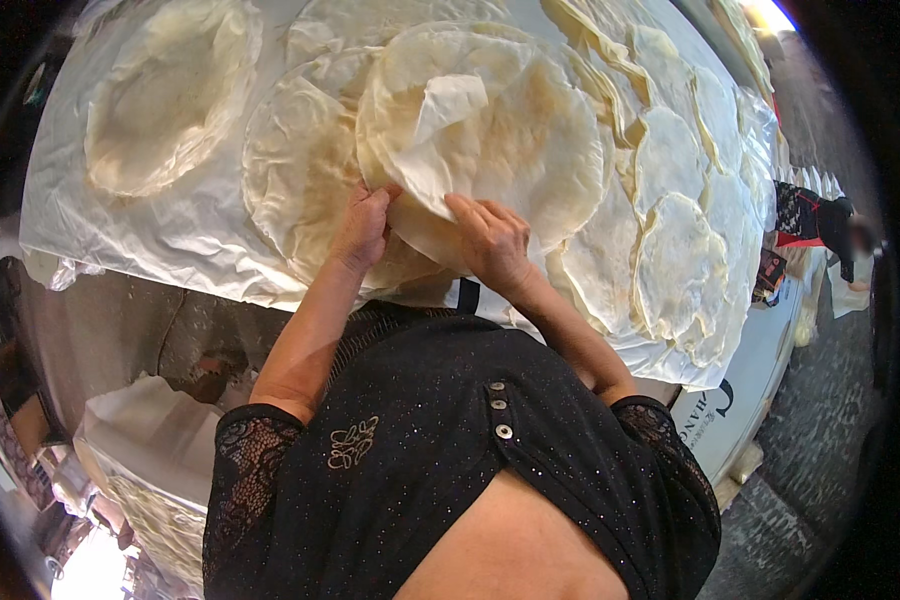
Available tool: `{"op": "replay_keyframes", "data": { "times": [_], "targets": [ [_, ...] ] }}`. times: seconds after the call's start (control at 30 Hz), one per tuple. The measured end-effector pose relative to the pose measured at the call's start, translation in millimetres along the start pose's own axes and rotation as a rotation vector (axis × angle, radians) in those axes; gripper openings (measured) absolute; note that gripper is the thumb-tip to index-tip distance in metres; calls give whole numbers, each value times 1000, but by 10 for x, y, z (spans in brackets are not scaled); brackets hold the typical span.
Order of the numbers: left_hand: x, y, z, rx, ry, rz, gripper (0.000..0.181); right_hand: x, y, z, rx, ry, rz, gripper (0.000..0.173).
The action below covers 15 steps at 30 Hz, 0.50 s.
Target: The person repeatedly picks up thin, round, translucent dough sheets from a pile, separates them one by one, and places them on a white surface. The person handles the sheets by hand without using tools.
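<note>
Before me lie large, thin round sheets that look like flatbread, pale cream with browned patches. My left hand pinches the near left edge of the top thin round sheet. A little to the right, my right hand grips a folded part of the same edge between thumb and fingers. A pale loose flap stands up from that sheet's surface. Under its left side spreads another thin round sheet, wrinkled at the rim. My fingertips partly hide the held edge.
White plastic sheeting covers the table. A separate round pile lies at the far left; several overlapping smaller sheets lie at right. Below left stands a white sack. A printed white box and another person are at right.
</note>
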State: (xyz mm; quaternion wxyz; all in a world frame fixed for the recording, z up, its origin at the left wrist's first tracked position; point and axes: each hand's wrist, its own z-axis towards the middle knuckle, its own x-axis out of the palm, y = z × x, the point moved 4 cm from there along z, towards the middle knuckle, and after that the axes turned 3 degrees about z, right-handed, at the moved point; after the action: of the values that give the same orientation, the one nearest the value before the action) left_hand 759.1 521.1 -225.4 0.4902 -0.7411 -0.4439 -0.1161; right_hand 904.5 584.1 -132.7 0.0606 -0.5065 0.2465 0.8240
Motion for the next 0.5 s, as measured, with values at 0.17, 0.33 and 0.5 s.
{"op": "replay_keyframes", "data": {
  "times": [0.17,0.33,0.5],
  "targets": [
    [8,32,-5,-63,-137,-75,38,-5,101,-145,-81,73,6,33],
    [156,-72,-79,-37,-92,-338,45,60,63,-231,-87,195,-26,38],
    [122,-81,-90,214,22,171,53,12,-46,-129,-12,478,215,40]
  ]
}}
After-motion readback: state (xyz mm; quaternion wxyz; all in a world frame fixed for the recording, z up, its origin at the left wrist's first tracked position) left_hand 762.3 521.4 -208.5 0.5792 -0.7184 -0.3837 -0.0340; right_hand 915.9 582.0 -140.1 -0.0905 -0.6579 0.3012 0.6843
